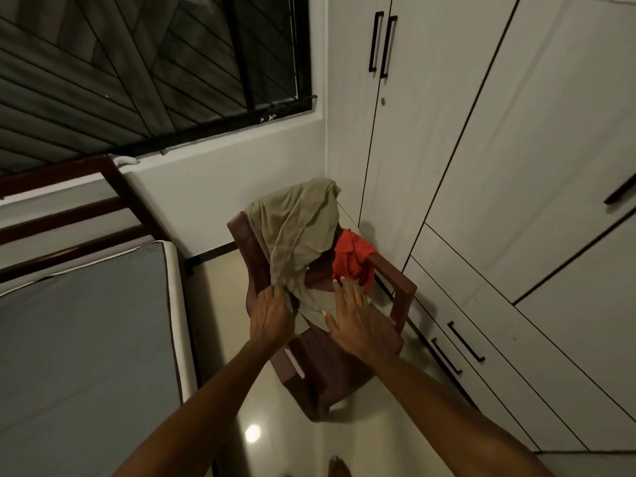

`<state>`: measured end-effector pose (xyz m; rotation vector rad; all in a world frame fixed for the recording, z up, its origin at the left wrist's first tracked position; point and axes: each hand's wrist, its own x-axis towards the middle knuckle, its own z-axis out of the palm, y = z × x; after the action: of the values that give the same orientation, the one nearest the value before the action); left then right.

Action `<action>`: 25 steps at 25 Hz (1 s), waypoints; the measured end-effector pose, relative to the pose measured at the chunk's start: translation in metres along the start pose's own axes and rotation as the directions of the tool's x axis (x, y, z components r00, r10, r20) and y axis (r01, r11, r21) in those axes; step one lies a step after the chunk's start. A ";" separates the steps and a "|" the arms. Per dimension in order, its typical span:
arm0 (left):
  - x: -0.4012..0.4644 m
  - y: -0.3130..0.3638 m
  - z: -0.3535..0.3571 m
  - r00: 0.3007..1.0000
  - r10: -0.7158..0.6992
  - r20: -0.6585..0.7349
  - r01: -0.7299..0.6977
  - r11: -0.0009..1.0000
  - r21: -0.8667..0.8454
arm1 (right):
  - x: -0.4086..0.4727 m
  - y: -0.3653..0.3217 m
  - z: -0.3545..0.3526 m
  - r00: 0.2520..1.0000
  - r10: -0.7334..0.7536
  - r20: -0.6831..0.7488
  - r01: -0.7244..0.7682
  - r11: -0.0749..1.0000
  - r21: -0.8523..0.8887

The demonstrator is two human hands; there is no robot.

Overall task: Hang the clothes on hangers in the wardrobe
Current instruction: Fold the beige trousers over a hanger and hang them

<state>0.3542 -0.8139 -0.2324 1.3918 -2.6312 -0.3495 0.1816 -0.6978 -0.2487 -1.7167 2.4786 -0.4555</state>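
Note:
An olive-green garment (296, 232) is draped over the back of a dark wooden chair (395, 277) and runs down onto the seat. A red-orange garment (352, 261) lies bunched over the chair's right armrest. My left hand (272, 313) grips the lower edge of the olive garment at the seat's left side. With fingers straight and spread, my right hand (358, 320) lies flat over the seat, its fingertips touching the olive cloth just below the red garment. The white wardrobe (499, 139) stands shut to the right of the chair. No hanger is in view.
A bed with a grey mattress (82, 339) and dark wooden frame fills the left. A barred window (155, 63) sits above it. Wardrobe drawers with black handles (466, 342) run along the lower right. Glossy floor tiles (254, 432) lie between bed and chair.

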 end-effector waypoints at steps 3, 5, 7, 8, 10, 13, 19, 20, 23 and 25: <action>0.062 -0.024 0.008 0.999 -0.004 0.034 0.003 1.000 0.022 | 0.054 -0.007 0.023 0.998 0.058 0.023 -0.059 0.995 0.076; 0.112 -0.040 0.006 0.999 0.012 0.044 -0.013 1.000 0.027 | 0.093 -0.009 0.033 0.993 0.117 0.022 -0.119 0.989 0.090; 0.173 -0.061 -0.001 1.000 0.005 0.017 -0.005 1.000 0.015 | 0.138 -0.012 0.044 0.990 0.142 -0.001 -0.141 0.985 0.096; 0.204 -0.072 -0.005 1.000 -0.007 -0.004 0.007 1.000 0.002 | 0.160 -0.014 0.050 0.987 0.163 -0.001 -0.161 0.981 0.107; 0.263 -0.093 -0.016 1.000 -0.009 -0.015 0.009 1.000 -0.005 | 0.209 -0.018 0.060 0.976 0.218 0.012 -0.218 0.966 0.142; 0.343 -0.125 -0.029 0.995 -0.001 -0.100 0.003 1.000 0.015 | 0.286 -0.020 0.076 0.959 0.282 0.028 -0.283 0.945 0.167; 0.447 -0.175 -0.001 0.961 -0.260 0.097 0.270 0.957 -0.107 | 0.409 -0.015 0.094 0.881 0.473 0.001 -0.449 0.836 0.317; 0.456 -0.179 0.008 0.898 -0.377 0.226 0.420 0.886 -0.193 | 0.424 -0.012 0.096 0.848 0.530 0.022 -0.502 0.787 0.359; 0.479 -0.183 0.017 0.503 -0.434 0.747 0.864 0.285 -0.416 | 0.466 -0.002 0.105 0.648 0.754 0.111 -0.676 0.501 0.540; 0.487 -0.184 0.019 0.373 -0.317 0.872 0.924 0.041 -0.381 | 0.482 0.006 0.099 0.426 0.855 0.297 -0.659 0.068 0.749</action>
<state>0.2231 -1.3152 -0.2912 2.0781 -1.0238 -2.2265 0.0250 -1.1613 -0.2995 0.1518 2.2168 -1.3538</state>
